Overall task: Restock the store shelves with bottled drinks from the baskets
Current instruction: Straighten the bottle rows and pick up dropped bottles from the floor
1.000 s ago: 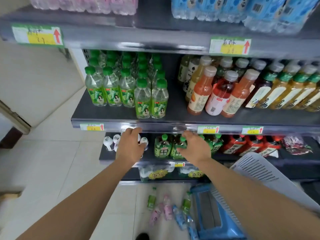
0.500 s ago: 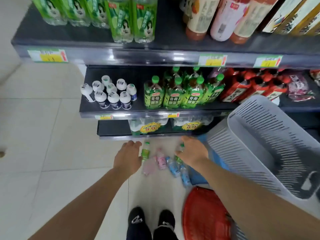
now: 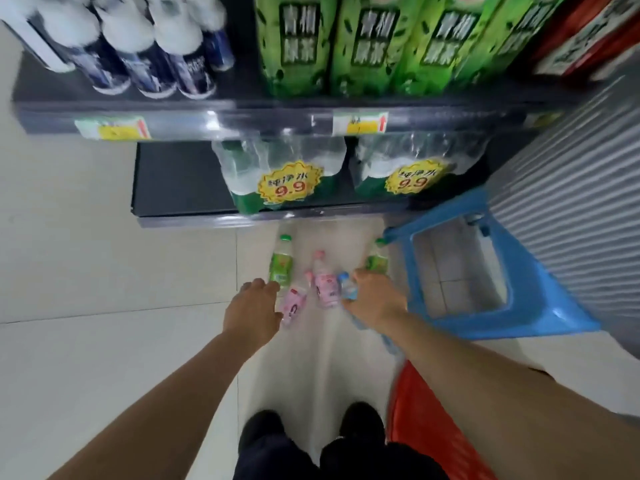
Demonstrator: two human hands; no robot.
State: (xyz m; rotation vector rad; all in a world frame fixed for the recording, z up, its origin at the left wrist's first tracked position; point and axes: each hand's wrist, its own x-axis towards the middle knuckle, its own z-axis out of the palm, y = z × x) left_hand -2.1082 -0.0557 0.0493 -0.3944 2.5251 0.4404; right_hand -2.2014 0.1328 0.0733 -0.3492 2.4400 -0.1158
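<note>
Several small bottles lie on the floor tiles below the shelves: a green one (image 3: 281,263), two pink ones (image 3: 294,303) (image 3: 325,284), a blue one (image 3: 348,289) and another green one (image 3: 377,259). My left hand (image 3: 254,306) reaches down with spread fingers, its fingertips at the left green bottle and its thumb over a pink one. My right hand (image 3: 375,299) hovers over the blue bottle and the foot of the right green one, fingers pointing down. Neither hand visibly grips a bottle. The view is blurred.
The bottom shelf (image 3: 180,178) holds wrapped water packs (image 3: 287,174). The shelf above carries green tea bottles (image 3: 363,46) and white-capped dark bottles (image 3: 145,57). A blue stool (image 3: 519,299) and a grey basket (image 3: 581,202) stand on the right. A red basket (image 3: 426,417) sits by my feet.
My view has tilted down and closer to the floor. Both hands dropped from the mid shelf to the bottles lying on the tiles.
</note>
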